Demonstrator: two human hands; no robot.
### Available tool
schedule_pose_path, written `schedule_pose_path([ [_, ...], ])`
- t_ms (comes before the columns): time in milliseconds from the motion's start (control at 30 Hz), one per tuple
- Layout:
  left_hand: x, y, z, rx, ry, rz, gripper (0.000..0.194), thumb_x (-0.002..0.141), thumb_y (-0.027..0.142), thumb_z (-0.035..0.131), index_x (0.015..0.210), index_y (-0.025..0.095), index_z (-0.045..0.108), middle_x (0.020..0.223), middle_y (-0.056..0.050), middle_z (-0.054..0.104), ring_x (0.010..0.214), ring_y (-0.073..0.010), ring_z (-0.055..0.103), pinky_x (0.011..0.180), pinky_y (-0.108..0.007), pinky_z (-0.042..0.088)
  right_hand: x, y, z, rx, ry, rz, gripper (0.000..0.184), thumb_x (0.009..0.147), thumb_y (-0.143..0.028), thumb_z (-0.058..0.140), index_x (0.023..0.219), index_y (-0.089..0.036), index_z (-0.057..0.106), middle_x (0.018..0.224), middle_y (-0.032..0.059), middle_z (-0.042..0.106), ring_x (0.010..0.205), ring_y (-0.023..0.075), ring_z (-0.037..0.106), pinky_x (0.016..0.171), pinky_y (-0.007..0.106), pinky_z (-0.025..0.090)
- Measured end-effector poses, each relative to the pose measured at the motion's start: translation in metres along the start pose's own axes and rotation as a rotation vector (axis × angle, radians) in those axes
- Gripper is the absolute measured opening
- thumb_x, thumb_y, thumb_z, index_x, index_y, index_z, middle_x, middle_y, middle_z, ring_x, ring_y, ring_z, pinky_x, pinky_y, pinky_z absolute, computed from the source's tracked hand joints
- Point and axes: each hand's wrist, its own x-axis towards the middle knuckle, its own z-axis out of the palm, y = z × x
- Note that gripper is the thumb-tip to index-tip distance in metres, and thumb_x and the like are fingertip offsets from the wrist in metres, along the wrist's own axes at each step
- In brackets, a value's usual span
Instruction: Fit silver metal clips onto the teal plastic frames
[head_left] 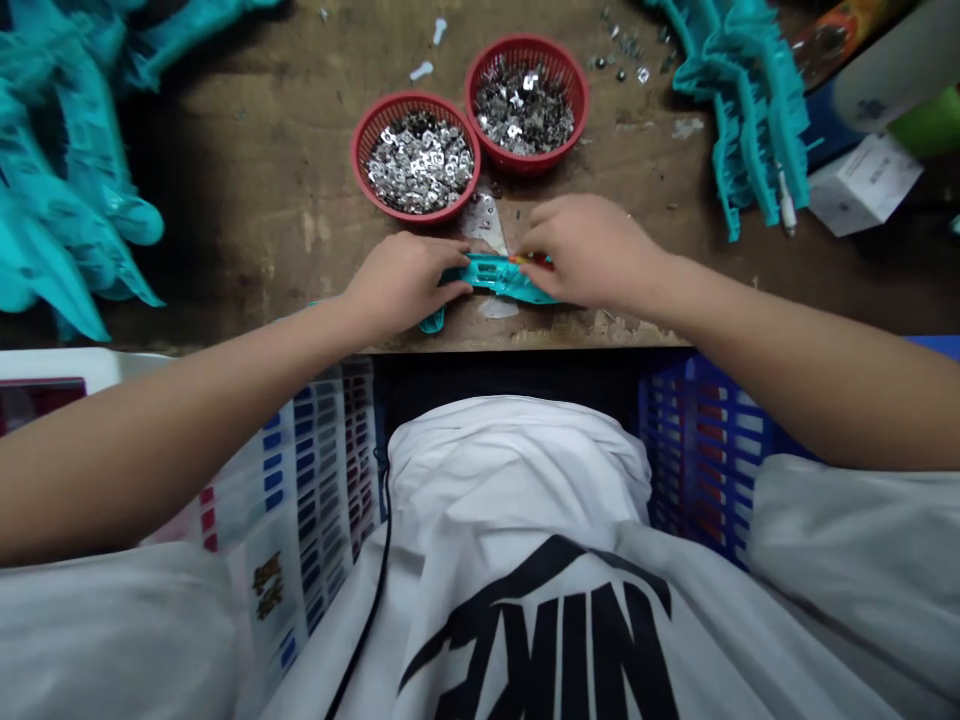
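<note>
Near the table's front edge, a turquoise plastic part (499,272) with slots in its middle lies between my hands. My left hand (409,280) is closed on its left end, thumb below and fingers above. A lower bit of turquoise sticks out under that hand. My right hand (581,250) is closed over the right end, with a thin orange-and-red piece (531,262) in its fingers; its kind I cannot make out. Just beyond are two red baskets: the left basket (360,165) holds small shiny metal clips (420,165), the right basket (581,95) small metal pieces (525,105).
Turquoise parts (67,150) are heaped at the left, and more turquoise parts (750,100) lie at the right beside a white box (866,185). Loose metal bits (626,45) are scattered at the back. Below the edge stand a white basket (315,480) and a blue basket (697,450).
</note>
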Motion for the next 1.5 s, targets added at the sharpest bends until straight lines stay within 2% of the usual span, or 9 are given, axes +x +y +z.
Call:
schedule_pose_path([
  [133, -0.001, -0.002, 0.001, -0.012, 0.021, 0.000, 0.053, 0.120, 0.038, 0.068, 0.168, 0.026, 0.087, 0.160, -0.014, 0.093, 0.147, -0.0425, 0.090, 0.127, -0.054, 0.072, 0.002, 0.020, -0.007, -0.090, -0.005, 0.154, 0.049, 0.122, -0.031, 0.059, 0.150, -0.014, 0.096, 0.148, 0.0242, 0.092, 0.135, 0.0443, 0.085, 0.103, 0.053, 0.063],
  [267, 0.000, -0.001, 0.001, -0.013, 0.000, 0.071, 0.049, 0.124, 0.037, 0.064, 0.164, 0.021, 0.089, 0.163, -0.016, 0.091, 0.151, -0.0434, 0.088, 0.130, -0.058, 0.072, 0.007, 0.019, 0.002, -0.080, -0.057, 0.157, 0.054, 0.126, -0.030, 0.056, 0.161, -0.007, 0.090, 0.159, 0.0287, 0.088, 0.149, 0.0499, 0.081, 0.113, 0.058, 0.061],
  [367, 0.002, 0.001, 0.000, 0.011, -0.029, 0.061, 0.043, 0.124, 0.034, 0.066, 0.156, 0.019, 0.092, 0.165, -0.018, 0.089, 0.154, -0.0434, 0.086, 0.133, -0.059, 0.072, 0.010, 0.014, 0.023, -0.034, 0.065, -0.042, 0.055, 0.128, -0.031, 0.056, 0.173, -0.019, 0.085, 0.165, 0.0207, 0.086, 0.154, 0.0457, 0.074, 0.119, 0.057, 0.055],
  [467, 0.004, 0.000, -0.001, 0.009, -0.043, 0.067, 0.043, 0.123, 0.033, 0.068, 0.154, 0.018, 0.092, 0.168, -0.019, 0.087, 0.159, -0.0463, 0.083, 0.136, -0.064, 0.070, 0.011, 0.013, 0.046, 0.034, 0.215, -0.313, 0.047, 0.130, -0.034, 0.053, 0.156, -0.024, 0.091, 0.150, 0.0158, 0.089, 0.147, 0.0422, 0.068, 0.119, 0.059, 0.050],
  [600, 0.004, -0.005, 0.002, -0.014, -0.040, 0.078, 0.043, 0.122, 0.035, 0.066, 0.154, 0.022, 0.092, 0.167, -0.017, 0.087, 0.159, -0.0466, 0.083, 0.135, -0.066, 0.070, 0.010, 0.015, 0.058, 0.048, 0.229, -0.330, 0.045, 0.131, -0.033, 0.053, 0.143, -0.023, 0.095, 0.141, 0.0143, 0.089, 0.147, 0.0425, 0.064, 0.121, 0.063, 0.046],
  [900, 0.005, -0.008, 0.000, -0.018, -0.074, 0.062, 0.037, 0.120, 0.034, 0.067, 0.142, 0.020, 0.093, 0.171, -0.017, 0.086, 0.159, -0.0461, 0.083, 0.137, -0.063, 0.068, 0.009, 0.038, 0.051, 0.091, 0.205, -0.355, 0.050, 0.132, -0.043, 0.054, 0.155, -0.032, 0.097, 0.151, 0.0134, 0.087, 0.145, 0.0429, 0.063, 0.118, 0.060, 0.044],
  [1033, 0.006, -0.003, -0.004, 0.034, -0.097, 0.007, 0.046, 0.121, 0.035, 0.068, 0.159, 0.020, 0.087, 0.162, -0.019, 0.089, 0.154, -0.0465, 0.086, 0.130, -0.060, 0.071, 0.007, 0.034, 0.048, 0.063, 0.224, -0.349, 0.049, 0.131, -0.039, 0.055, 0.155, -0.030, 0.096, 0.149, 0.0160, 0.087, 0.141, 0.0419, 0.063, 0.112, 0.056, 0.042],
  [1133, 0.004, -0.001, -0.005, 0.034, -0.093, 0.003, 0.051, 0.122, 0.034, 0.067, 0.169, 0.022, 0.083, 0.162, -0.020, 0.089, 0.152, -0.0452, 0.086, 0.126, -0.056, 0.072, 0.007, 0.025, 0.044, 0.025, 0.161, -0.325, 0.047, 0.129, -0.036, 0.057, 0.152, -0.028, 0.096, 0.146, 0.0170, 0.088, 0.137, 0.0410, 0.063, 0.107, 0.052, 0.041],
  [1500, 0.007, -0.011, -0.003, 0.014, -0.098, 0.044, 0.044, 0.118, 0.035, 0.066, 0.153, 0.024, 0.089, 0.162, -0.019, 0.089, 0.151, -0.0427, 0.086, 0.129, -0.055, 0.072, 0.022, 0.022, 0.028, 0.162, -0.020, -0.210, 0.053, 0.123, -0.028, 0.061, 0.163, -0.029, 0.097, 0.142, 0.0165, 0.093, 0.133, 0.0397, 0.072, 0.114, 0.050, 0.048],
])
